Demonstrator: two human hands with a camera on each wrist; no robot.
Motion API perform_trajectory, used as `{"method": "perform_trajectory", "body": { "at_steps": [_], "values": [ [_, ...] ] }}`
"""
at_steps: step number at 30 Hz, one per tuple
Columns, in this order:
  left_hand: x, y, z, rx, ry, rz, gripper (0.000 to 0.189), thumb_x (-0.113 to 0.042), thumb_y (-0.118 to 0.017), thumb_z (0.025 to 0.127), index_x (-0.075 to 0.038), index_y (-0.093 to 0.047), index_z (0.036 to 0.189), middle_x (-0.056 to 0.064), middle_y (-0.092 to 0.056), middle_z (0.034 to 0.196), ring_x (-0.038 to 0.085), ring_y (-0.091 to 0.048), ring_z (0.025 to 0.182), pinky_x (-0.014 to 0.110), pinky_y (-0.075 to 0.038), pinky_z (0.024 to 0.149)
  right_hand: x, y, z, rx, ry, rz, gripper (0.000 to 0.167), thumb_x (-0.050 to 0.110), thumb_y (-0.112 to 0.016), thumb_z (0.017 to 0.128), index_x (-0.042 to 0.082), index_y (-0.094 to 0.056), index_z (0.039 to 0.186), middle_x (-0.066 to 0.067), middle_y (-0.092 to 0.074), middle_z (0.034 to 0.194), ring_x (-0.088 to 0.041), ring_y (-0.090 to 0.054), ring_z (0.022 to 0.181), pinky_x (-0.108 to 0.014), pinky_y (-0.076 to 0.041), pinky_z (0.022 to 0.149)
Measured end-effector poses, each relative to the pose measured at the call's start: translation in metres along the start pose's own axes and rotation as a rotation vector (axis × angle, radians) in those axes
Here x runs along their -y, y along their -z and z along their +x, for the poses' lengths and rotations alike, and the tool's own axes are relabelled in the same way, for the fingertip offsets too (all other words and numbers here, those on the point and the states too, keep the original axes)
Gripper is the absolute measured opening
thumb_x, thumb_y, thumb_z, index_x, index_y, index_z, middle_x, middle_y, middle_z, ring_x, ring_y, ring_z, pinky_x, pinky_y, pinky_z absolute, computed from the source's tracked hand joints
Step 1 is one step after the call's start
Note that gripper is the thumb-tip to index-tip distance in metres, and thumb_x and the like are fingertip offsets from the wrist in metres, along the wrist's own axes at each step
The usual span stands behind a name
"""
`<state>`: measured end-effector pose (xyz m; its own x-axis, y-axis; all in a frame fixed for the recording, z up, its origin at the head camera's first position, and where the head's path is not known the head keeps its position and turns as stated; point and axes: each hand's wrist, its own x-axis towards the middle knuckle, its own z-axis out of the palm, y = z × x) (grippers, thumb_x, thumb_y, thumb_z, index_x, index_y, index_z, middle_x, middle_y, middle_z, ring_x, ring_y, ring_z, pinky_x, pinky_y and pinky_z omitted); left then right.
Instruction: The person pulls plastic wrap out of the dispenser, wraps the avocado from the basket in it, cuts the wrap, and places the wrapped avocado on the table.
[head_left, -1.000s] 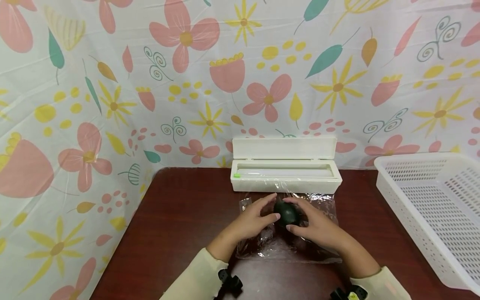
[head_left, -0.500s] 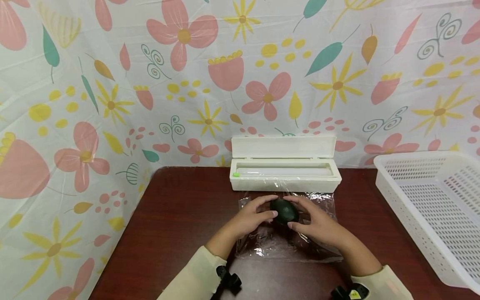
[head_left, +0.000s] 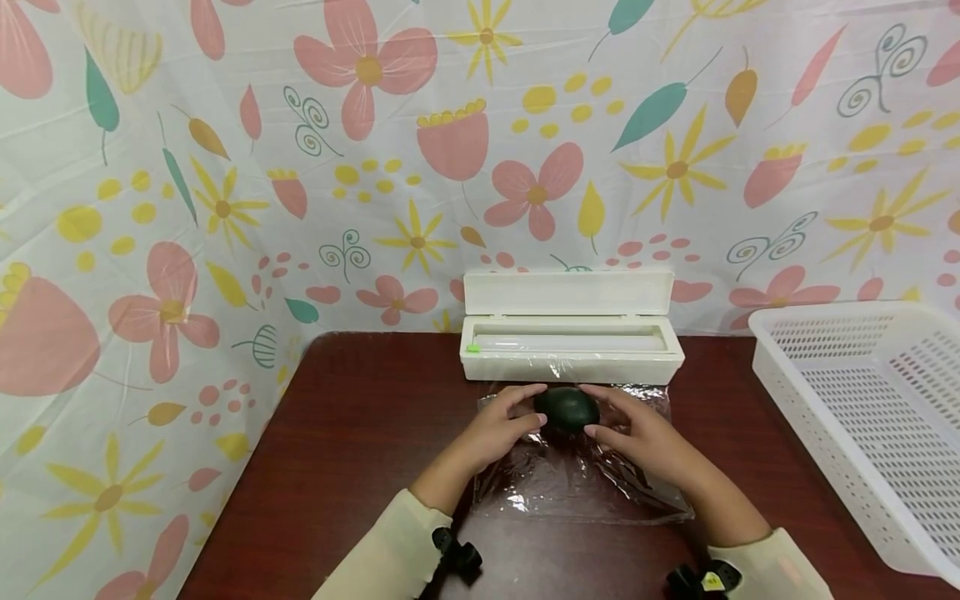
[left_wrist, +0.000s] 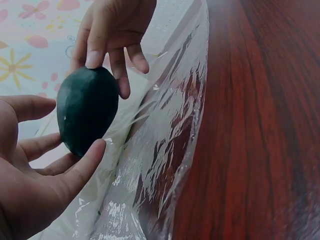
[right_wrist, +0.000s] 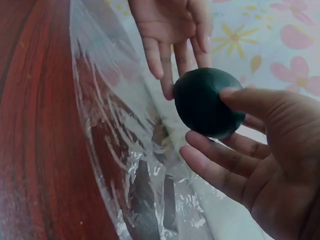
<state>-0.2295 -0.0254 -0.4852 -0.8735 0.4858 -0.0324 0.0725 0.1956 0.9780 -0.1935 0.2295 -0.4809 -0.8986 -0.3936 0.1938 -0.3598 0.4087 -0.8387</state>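
A dark green avocado (head_left: 567, 408) is between both hands, above a sheet of clear plastic wrap (head_left: 551, 492). My right hand (head_left: 641, 433) pinches it, with the thumb on its near surface and the fingers behind, as the right wrist view shows. My left hand (head_left: 495, 429) is loosely spread at the other end. In the left wrist view its fingers reach under the avocado (left_wrist: 87, 110), the thumb tip just off its side. The wrap runs out from a white plastic wrap dispenser (head_left: 573, 368), whose lid stands raised and whose roll shows inside.
On the right stands a white perforated basket (head_left: 825, 442). The dispenser sits at the back of the dark red wooden table (head_left: 360, 450), against a flower-printed curtain (head_left: 450, 217). Wrist cameras on black straps (head_left: 457, 557) are worn over pale sleeves.
The avocado has turned from slanted to lying sideways and moved slightly away from me, with both hands shifting around it. The near right corner of the wrap has shifted a little rightward.
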Motion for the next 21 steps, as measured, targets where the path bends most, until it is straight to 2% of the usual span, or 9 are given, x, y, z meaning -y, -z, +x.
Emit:
{"method": "perform_trajectory", "body": {
  "at_steps": [3, 6, 11, 16, 21],
  "values": [
    [0.000, 0.000, 0.000, -0.004, 0.004, -0.009, 0.053, -0.022, -0.066, 0.097, -0.013, -0.052, 0.148, 0.012, -0.045, 0.147, 0.023, -0.066, 0.110, 0.044, -0.057, 0.092, -0.002, 0.000, -0.001, -0.010, -0.007, -0.023, 0.058, 0.014, -0.067, 0.098, 0.008, -0.044, 0.151, -0.021, -0.057, 0.132, -0.022, -0.070, 0.096, -0.030, -0.060, 0.074],
    [0.000, 0.000, 0.000, 0.000, 0.005, -0.023, 0.055, -0.020, -0.065, 0.097, -0.012, -0.051, 0.149, 0.013, -0.045, 0.146, 0.024, -0.066, 0.112, 0.039, -0.057, 0.092, -0.004, 0.000, -0.001, -0.037, 0.023, -0.066, 0.056, 0.011, -0.064, 0.099, 0.007, -0.044, 0.151, -0.019, -0.057, 0.131, -0.018, -0.069, 0.097, -0.027, -0.058, 0.073],
    [0.004, 0.000, 0.001, 0.002, -0.011, -0.011, 0.057, -0.018, -0.065, 0.096, -0.009, -0.049, 0.150, 0.014, -0.046, 0.146, 0.026, -0.067, 0.114, 0.030, -0.056, 0.091, -0.010, -0.002, 0.000, -0.072, 0.045, -0.061, 0.054, 0.004, -0.063, 0.099, 0.003, -0.044, 0.149, -0.021, -0.056, 0.127, -0.019, -0.069, 0.091, -0.026, -0.056, 0.068],
    [0.004, 0.000, 0.002, 0.009, -0.015, 0.012, 0.059, -0.017, -0.065, 0.095, -0.008, -0.047, 0.151, 0.015, -0.046, 0.147, 0.027, -0.067, 0.115, 0.030, -0.055, 0.093, -0.012, -0.004, 0.001, -0.098, -0.002, -0.039, 0.053, 0.004, -0.063, 0.098, 0.004, -0.046, 0.148, -0.024, -0.060, 0.125, -0.021, -0.070, 0.087, -0.026, -0.056, 0.066],
    [0.005, -0.001, 0.003, 0.019, -0.021, 0.019, 0.059, -0.014, -0.063, 0.096, -0.007, -0.045, 0.152, 0.017, -0.045, 0.147, 0.029, -0.067, 0.116, 0.030, -0.054, 0.093, -0.009, -0.007, 0.001, -0.125, -0.039, -0.036, 0.052, 0.006, -0.063, 0.099, 0.002, -0.046, 0.148, -0.025, -0.056, 0.133, -0.026, -0.070, 0.090, -0.025, -0.056, 0.069]
  ]
}}
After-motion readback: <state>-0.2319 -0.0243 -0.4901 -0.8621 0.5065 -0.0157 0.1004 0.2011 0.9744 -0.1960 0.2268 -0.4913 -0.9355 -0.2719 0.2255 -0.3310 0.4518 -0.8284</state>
